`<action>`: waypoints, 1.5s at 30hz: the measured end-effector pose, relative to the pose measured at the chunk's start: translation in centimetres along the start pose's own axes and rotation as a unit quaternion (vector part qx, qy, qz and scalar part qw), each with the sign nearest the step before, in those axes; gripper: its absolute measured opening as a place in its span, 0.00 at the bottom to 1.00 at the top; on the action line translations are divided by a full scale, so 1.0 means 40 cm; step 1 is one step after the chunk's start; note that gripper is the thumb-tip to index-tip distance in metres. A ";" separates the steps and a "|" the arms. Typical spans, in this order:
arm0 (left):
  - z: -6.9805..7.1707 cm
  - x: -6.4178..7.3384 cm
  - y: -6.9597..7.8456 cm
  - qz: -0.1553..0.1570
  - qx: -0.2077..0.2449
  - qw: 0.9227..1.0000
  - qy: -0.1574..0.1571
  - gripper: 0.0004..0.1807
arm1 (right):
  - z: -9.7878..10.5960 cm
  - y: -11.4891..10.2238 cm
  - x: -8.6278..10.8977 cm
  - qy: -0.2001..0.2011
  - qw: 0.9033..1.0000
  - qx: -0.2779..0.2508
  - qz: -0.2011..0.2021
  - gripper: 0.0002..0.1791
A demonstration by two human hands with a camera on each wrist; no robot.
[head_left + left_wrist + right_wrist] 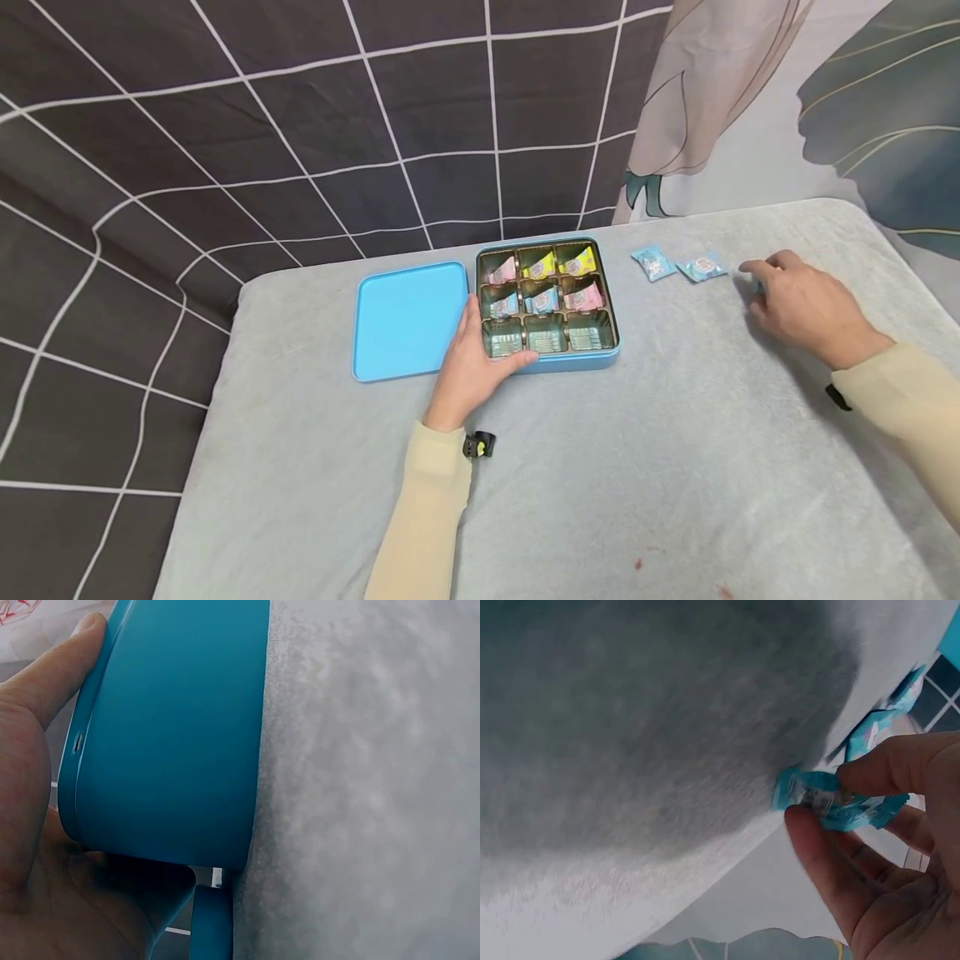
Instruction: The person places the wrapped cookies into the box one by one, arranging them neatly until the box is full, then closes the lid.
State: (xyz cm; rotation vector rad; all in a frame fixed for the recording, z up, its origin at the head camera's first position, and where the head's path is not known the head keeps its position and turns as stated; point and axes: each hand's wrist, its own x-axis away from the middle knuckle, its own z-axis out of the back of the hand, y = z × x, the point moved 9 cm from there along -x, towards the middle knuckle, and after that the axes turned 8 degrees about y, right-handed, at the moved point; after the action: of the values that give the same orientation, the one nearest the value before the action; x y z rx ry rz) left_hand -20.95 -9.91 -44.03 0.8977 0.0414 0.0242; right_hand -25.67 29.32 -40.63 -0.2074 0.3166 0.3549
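A blue tin box (pixel 579 361) with a divided tray stands on the bed-like surface. My left hand (pixel 467 371) grips its near left corner, the thumb along the front rim and the fingers along the left side. Pink, yellow and blue wrapped candies fill the tray's back and middle rows; the front row's compartments are bare. To the right, my right hand (pixel 806 307) pinches a blue wrapped candy (pixel 810 796) between thumb and fingers, at the cloth. Two more blue candies, one left (pixel 653 262) and one right (pixel 702 267), lie between the box and this hand.
The blue lid (pixel 408 321) lies flat just left of the box. Grey plush cloth (pixel 570 483) covers the surface. Behind it hangs a dark cloth with white grid lines (pixel 442 108), with a patterned curtain (pixel 750 108) at the back right.
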 end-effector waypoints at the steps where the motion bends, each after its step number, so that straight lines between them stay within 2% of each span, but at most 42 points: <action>1: 0.000 0.000 0.000 0.001 0.000 1.000 0.000 0.68 | 0.004 -0.003 -0.001 0.006 1.000 -0.007 0.001 0.25; 6: 0.002 0.001 -0.001 0.003 -0.003 1.000 -0.001 0.68 | 0.017 -0.009 -0.003 0.019 0.999 -0.040 -0.008 0.24; 14: 0.002 0.002 0.002 0.004 -0.004 1.000 -0.006 0.67 | 0.014 -0.012 -0.006 -0.013 0.997 -0.061 -0.044 0.22; 23: 0.002 0.001 0.004 -0.001 -0.005 1.000 -0.005 0.68 | 0.028 -0.023 -0.009 0.020 0.996 -0.076 -0.043 0.21; 26: 0.001 0.000 0.002 -0.004 -0.004 1.000 -0.003 0.68 | 0.030 -0.027 -0.009 0.032 0.996 -0.076 -0.035 0.20; 35: 0.002 -0.001 0.001 -0.003 0.000 1.000 -0.002 0.67 | 0.034 -0.037 -0.005 0.036 0.997 -0.067 -0.025 0.19; 40: 0.001 -0.002 0.001 -0.003 0.002 1.000 -0.002 0.68 | 0.045 -0.048 -0.001 0.025 0.999 -0.039 -0.013 0.21; 45: -0.001 -0.004 -0.004 -0.004 -0.002 1.000 0.000 0.68 | 0.044 -0.044 -0.002 0.003 0.999 -0.022 -0.033 0.20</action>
State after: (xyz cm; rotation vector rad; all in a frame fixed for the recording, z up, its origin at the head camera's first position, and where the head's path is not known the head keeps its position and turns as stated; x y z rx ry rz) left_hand -21.10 -9.97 -44.19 0.8932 0.0455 0.0164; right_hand -24.62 28.13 -38.73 -0.2607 0.3078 0.2955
